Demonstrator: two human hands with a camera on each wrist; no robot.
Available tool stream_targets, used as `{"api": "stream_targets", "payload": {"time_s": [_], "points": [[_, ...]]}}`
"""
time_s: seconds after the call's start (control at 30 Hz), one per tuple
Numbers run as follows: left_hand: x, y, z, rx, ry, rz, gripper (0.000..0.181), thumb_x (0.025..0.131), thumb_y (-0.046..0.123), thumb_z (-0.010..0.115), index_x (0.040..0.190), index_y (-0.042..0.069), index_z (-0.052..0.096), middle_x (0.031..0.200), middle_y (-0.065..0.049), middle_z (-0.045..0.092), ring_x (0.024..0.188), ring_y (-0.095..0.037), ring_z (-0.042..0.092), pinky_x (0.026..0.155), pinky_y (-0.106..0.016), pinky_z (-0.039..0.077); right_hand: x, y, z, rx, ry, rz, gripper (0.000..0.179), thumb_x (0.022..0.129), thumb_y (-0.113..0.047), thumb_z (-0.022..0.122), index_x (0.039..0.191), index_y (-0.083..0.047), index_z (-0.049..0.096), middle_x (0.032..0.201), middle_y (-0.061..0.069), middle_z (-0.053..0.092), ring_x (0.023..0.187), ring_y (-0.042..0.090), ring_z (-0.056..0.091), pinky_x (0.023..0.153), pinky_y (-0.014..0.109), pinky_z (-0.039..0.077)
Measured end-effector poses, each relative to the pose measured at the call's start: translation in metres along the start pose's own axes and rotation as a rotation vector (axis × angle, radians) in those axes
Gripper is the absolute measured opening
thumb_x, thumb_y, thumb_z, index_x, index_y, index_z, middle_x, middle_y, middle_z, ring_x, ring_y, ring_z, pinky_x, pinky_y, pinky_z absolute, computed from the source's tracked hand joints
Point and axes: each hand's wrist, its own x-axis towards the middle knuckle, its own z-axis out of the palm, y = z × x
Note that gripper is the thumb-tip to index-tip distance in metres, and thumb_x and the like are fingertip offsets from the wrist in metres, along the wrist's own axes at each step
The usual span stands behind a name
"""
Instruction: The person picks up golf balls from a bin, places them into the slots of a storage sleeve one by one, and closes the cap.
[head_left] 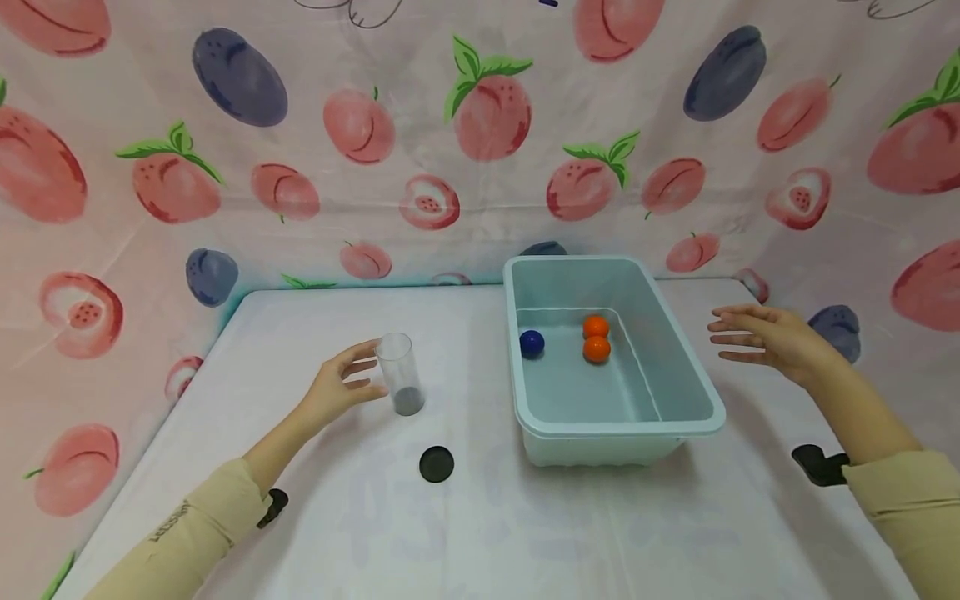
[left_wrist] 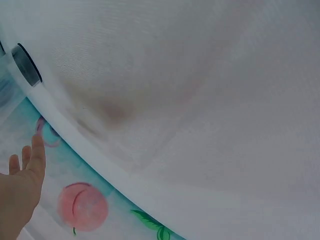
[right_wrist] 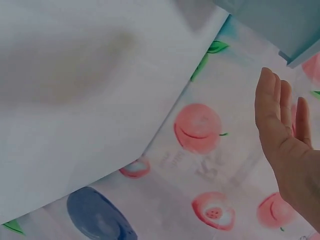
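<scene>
Beside a clear cylindrical container with a dark base, my left hand has its fingers spread apart. In the left wrist view the same container shows at the left edge, with a gap between it and the left hand. A round black disc lies flat on the table in front of the container. To the right of a light blue plastic bin, my right hand hovers with loose, extended fingers and holds nothing. The right wrist view shows the right hand apart from the bin.
Inside the bin lie a dark blue ball and two orange balls. The bin stands right of centre on a white-covered table. A fruit-patterned cloth hangs behind the table's back edge.
</scene>
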Motion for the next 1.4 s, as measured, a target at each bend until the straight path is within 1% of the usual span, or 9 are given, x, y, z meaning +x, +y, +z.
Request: {"api": "stream_targets", "payload": {"time_s": [0.23,0.47,0.57,0.8,0.93,1.07,1.17,1.3,1.4], "points": [[0.001,0.009,0.011,-0.089,0.01,-0.016,0.071,0.079,0.001,0.073,0.142,0.002,0.039,0.138,-0.024,0.044,0.127,-0.039,0.045,0.101,-0.041,0.044,-0.001,-0.016,0.002,-0.044,0.015,-0.031,0.02,0.1,-0.027,0.045,0.094,-0.041,0.058,0.089,-0.024,0.066,0.083,-0.004,0.065,0.071,0.022,0.057],[0.003,0.013,0.02,-0.175,0.092,-0.027,0.065,0.078,-0.001,0.072,0.137,0.001,0.045,0.135,-0.022,0.048,0.103,-0.001,0.054,0.086,-0.016,0.05,0.0,-0.032,0.007,-0.075,0.017,-0.034,0.016,0.1,-0.028,0.045,0.097,-0.04,0.056,0.09,-0.025,0.065,0.083,-0.005,0.065,0.071,0.021,0.056],[0.004,0.012,0.023,-0.193,0.124,-0.035,0.063,0.078,-0.002,0.073,0.135,0.001,0.047,0.133,-0.021,0.05,0.098,0.003,0.055,0.082,-0.015,0.051,0.0,-0.039,0.008,-0.098,0.004,-0.051,0.017,0.1,-0.027,0.044,0.099,-0.039,0.055,0.091,-0.025,0.064,0.084,-0.005,0.065,0.072,0.02,0.056],[0.002,0.009,0.027,-0.165,0.15,-0.039,0.061,0.078,0.004,0.074,0.134,0.004,0.05,0.129,-0.022,0.055,0.096,0.001,0.058,0.079,-0.013,0.05,0.003,-0.06,0.017,-0.139,-0.018,-0.073,0.012,0.099,-0.026,0.046,0.102,-0.034,0.055,0.092,-0.024,0.065,0.086,-0.004,0.065,0.074,0.022,0.056],[0.001,0.008,0.027,-0.122,0.154,-0.031,0.059,0.078,0.007,0.075,0.132,0.006,0.052,0.128,-0.02,0.057,0.102,-0.009,0.06,0.079,-0.012,0.049,0.005,-0.075,0.025,-0.17,-0.005,-0.087,0.01,0.098,-0.027,0.05,0.105,-0.029,0.057,0.091,-0.021,0.065,0.085,-0.003,0.065,0.075,0.026,0.057],[0.002,0.008,0.028,-0.102,0.158,-0.01,0.058,0.078,0.006,0.075,0.131,0.005,0.053,0.127,-0.02,0.058,0.105,-0.02,0.06,0.078,-0.012,0.049,0.01,-0.089,0.035,-0.237,0.015,-0.072,0.033,0.095,-0.034,0.053,0.122,-0.013,0.053,0.094,-0.018,0.064,0.086,-0.002,0.065,0.079,0.03,0.057],[0.003,0.008,0.028,-0.091,0.158,0.002,0.057,0.078,0.006,0.076,0.13,0.005,0.053,0.126,-0.02,0.059,0.102,-0.017,0.06,0.078,-0.012,0.049,0.013,-0.098,0.043,-0.281,0.015,-0.055,0.053,0.094,-0.036,0.055,0.131,0.0,0.044,0.102,-0.01,0.065,0.088,0.0,0.065,0.082,0.033,0.056],[0.003,0.007,0.029,-0.073,0.16,0.0,0.057,0.077,0.007,0.076,0.13,0.006,0.054,0.125,-0.019,0.06,0.099,-0.011,0.059,0.078,-0.012,0.049,0.018,-0.109,0.055,-0.341,0.009,-0.046,0.057,0.094,-0.036,0.056,0.133,0.002,0.044,0.113,0.002,0.064,0.093,0.007,0.065,0.083,0.035,0.056],[0.004,0.008,0.029,-0.068,0.164,0.001,0.056,0.077,0.007,0.076,0.129,0.006,0.054,0.124,-0.019,0.06,0.101,-0.016,0.06,0.078,-0.012,0.049,0.022,-0.117,0.064,-0.368,-0.013,-0.044,0.054,0.094,-0.035,0.056,0.132,0.001,0.046,0.115,0.003,0.062,0.095,0.009,0.063,0.083,0.033,0.056]]}}
